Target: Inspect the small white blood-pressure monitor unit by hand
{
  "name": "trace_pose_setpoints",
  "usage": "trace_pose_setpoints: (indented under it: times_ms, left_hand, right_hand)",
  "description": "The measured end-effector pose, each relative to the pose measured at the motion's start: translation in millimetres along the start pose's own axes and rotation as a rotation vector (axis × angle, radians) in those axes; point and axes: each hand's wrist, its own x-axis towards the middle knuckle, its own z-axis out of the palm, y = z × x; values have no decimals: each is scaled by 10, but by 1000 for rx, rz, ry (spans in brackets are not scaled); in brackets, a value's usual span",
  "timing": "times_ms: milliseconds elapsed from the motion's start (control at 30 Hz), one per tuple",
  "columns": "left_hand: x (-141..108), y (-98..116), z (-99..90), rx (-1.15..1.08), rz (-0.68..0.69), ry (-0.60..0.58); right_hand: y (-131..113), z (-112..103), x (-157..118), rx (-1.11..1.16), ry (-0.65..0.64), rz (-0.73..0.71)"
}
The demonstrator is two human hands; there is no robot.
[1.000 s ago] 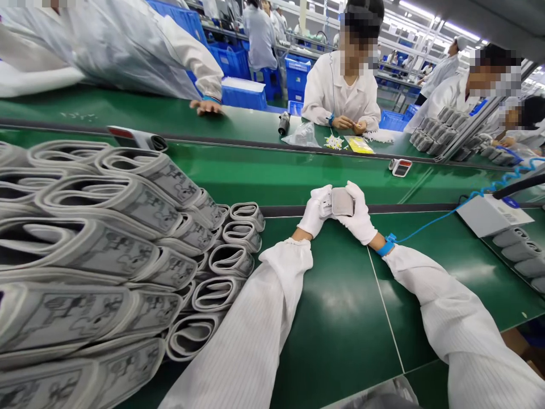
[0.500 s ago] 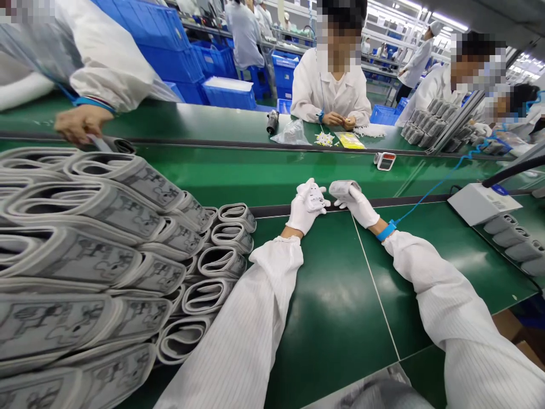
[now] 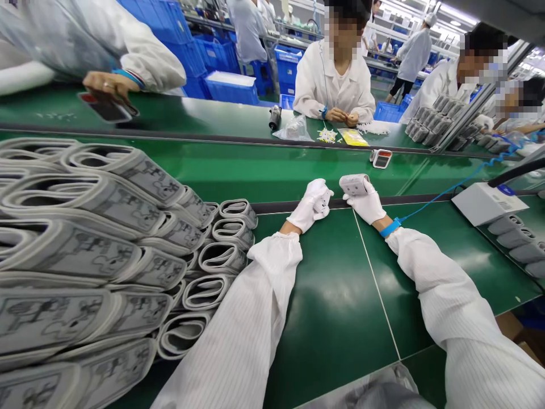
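Observation:
My left hand (image 3: 307, 208), in a white glove, is closed around a small white piece with dark marks (image 3: 326, 200), mostly hidden by the fingers. Just to its right, my right hand (image 3: 369, 207), also gloved, grips a rolled grey fabric cuff (image 3: 354, 184) with a faint print. A gap separates the two hands above the dark belt edge. To the left of my forearm, rolled grey cuffs (image 3: 123, 199) with dark drawings are stacked in rows.
A small white device with a dark screen (image 3: 381, 159) sits on the green conveyor (image 3: 238, 173). Opposite, a co-worker's hands (image 3: 343, 117) are near a yellow packet (image 3: 353, 137). At far left, another person's hand (image 3: 110, 88) holds a device. A white box (image 3: 489, 203) stands at right.
My left hand has turned, its fingers now wrapping more of the white piece. The cuff in my right hand has shifted slightly right and up. The far-left person's hand has lifted away from the cuff stack.

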Motion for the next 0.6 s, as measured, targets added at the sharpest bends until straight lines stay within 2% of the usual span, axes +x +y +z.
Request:
trace_pose_setpoints:
  times_ms: [133,267,400,500,600]
  left_hand:
    - [49,-70,20,70,1,-21]
    - [94,-195,42,123,41,29]
    - [99,-260,30,122,96,101]
    - [118,-263,-3,68,130,164]
    - [153,-249,-34,-23,131,203]
  right_hand:
    - [55,23,-20,-161,15,-41]
    - [137,138,-135,-484,-31,-163]
    - [193,232,-277,-780,-155,-328]
    - [218,240,-341,-867,-291,-339]
    - [262,237,-371,-1015,-291,-411]
